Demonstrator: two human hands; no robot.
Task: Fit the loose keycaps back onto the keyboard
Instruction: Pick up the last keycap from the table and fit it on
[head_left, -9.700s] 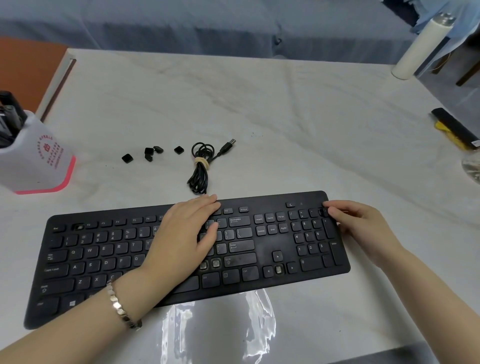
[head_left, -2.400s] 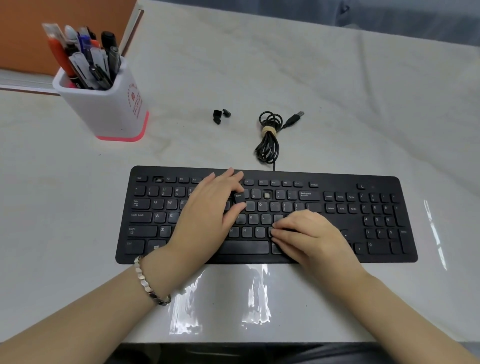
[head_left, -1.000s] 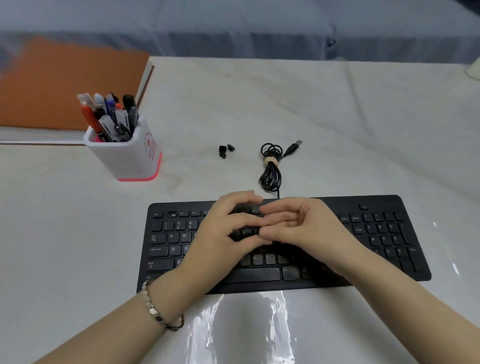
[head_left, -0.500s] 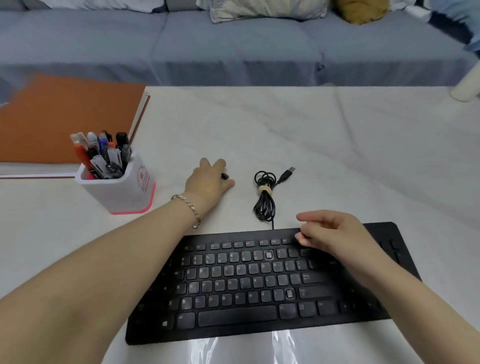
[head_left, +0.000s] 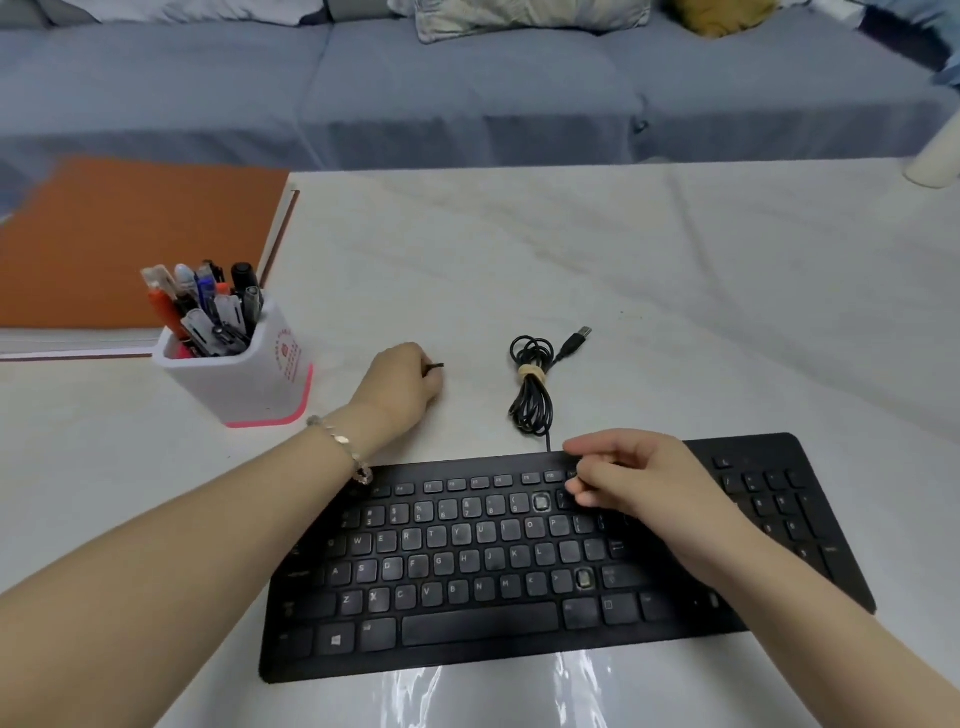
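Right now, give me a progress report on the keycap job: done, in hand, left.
Done: most of the keyboard carries caps. In hand: the left hand is closed beyond the keyboard, a dark keycap poking from its fingers; the right hand hovers over the top rows, and whether it holds anything cannot be told. Left: two bare sockets, one in the number row, one in the bottom letter row.

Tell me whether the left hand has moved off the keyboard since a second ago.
Yes. The left hand left the keyboard and reached beyond it, between pen holder and coiled cable.
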